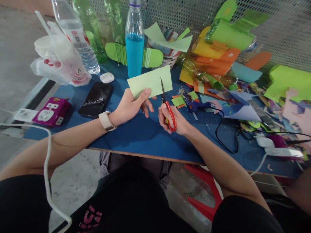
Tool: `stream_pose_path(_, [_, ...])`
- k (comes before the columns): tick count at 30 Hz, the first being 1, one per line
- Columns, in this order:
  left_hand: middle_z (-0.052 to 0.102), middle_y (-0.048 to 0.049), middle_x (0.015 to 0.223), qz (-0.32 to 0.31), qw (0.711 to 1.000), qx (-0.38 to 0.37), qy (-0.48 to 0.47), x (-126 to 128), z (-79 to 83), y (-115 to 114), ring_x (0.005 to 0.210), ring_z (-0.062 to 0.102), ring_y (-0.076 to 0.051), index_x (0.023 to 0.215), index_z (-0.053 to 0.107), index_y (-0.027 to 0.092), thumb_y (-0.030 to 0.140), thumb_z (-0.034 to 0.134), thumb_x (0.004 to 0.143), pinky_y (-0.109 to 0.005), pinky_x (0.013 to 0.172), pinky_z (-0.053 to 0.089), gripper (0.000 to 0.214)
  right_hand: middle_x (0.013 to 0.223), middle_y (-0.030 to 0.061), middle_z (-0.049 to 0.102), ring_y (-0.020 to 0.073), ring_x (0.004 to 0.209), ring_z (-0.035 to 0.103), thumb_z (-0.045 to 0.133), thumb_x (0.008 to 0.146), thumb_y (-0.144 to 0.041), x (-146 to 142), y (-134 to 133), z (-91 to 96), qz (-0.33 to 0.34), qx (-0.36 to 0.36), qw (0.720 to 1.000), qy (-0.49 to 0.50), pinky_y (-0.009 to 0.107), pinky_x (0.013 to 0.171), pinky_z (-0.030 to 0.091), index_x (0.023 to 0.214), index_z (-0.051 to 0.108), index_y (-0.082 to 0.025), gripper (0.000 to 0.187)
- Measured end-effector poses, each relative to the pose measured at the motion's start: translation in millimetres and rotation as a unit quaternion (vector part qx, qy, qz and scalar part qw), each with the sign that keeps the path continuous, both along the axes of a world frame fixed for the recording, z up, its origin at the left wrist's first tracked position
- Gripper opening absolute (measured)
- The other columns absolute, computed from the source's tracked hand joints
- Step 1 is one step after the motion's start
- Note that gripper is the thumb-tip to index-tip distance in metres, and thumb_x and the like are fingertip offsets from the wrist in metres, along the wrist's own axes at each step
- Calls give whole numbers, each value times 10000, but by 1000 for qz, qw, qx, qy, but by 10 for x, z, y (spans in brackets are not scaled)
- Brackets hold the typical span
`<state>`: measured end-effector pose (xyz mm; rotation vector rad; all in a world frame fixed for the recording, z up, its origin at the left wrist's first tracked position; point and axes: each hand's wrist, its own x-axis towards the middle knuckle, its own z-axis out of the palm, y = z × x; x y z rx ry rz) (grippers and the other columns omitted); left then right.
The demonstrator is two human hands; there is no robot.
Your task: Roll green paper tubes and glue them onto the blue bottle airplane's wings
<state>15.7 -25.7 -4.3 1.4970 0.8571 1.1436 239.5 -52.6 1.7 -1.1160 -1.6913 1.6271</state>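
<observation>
A pale green rectangle of paper (148, 80) is pinched in my left hand (132, 105), thumb on top near its lower edge. My right hand (172, 118) is closed round the red handles of a pair of scissors (172, 116). The dark blades point up and away from me and overlap the right part of the paper; whether they are cutting it I cannot tell. Both hands are above the blue table (145, 136). Just right of the scissors lies a blue glue gun (198, 105) with a black cord, among green and orange paper scraps.
A bottle of blue liquid (134, 48) stands behind the paper. At left are a black phone (95, 99), a white earbud case (107, 77), a purple power socket block (51, 111) and a bagged cup (60, 55). Colored paper (243, 105) and scraps crowd the right side.
</observation>
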Motion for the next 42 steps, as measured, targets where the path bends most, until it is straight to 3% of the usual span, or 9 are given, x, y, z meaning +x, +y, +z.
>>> stream_pose_path(12, [815,-94,745,-16,1000,-10,5,-15,2,-7,493,723,-152,1011,751,120,796,662,1072,-244,500,568,684,435,-25,478,85,294,443,558,918,-1031,-25,17,4,-12,-3,1000,-13,207,302,326,598,466,-229,869])
stream_pose_path(20, [786,-73,686,-22,999,-39,-14,8,42,-23,478,719,-161,968,732,131,810,731,1020,-254,495,580,680,435,-34,482,80,287,434,543,1001,-955,3,17,-67,-4,1,1000,-2,202,309,320,630,462,-230,818])
stream_pose_path(30, [790,-78,694,-47,998,-33,10,6,35,-49,502,734,-164,962,732,138,776,706,1061,-247,501,556,646,468,-44,490,82,319,455,536,1017,-938,22,10,-60,-5,0,1000,16,202,350,361,699,523,-220,786])
stream_pose_path(37, [784,-67,689,-54,998,-33,-5,-4,19,-31,506,737,-178,1027,711,137,763,738,1047,-265,503,583,626,437,-34,492,91,295,459,566,930,-1016,-32,37,-84,-25,-4,1000,9,199,302,337,659,506,-227,836])
stream_pose_path(42, [778,-66,675,-58,998,-32,-4,-10,11,-29,486,723,-164,995,707,142,741,704,1082,-258,499,581,605,442,-28,486,89,290,467,541,1002,-955,-11,39,-115,-18,8,1000,8,198,308,344,620,495,-219,830])
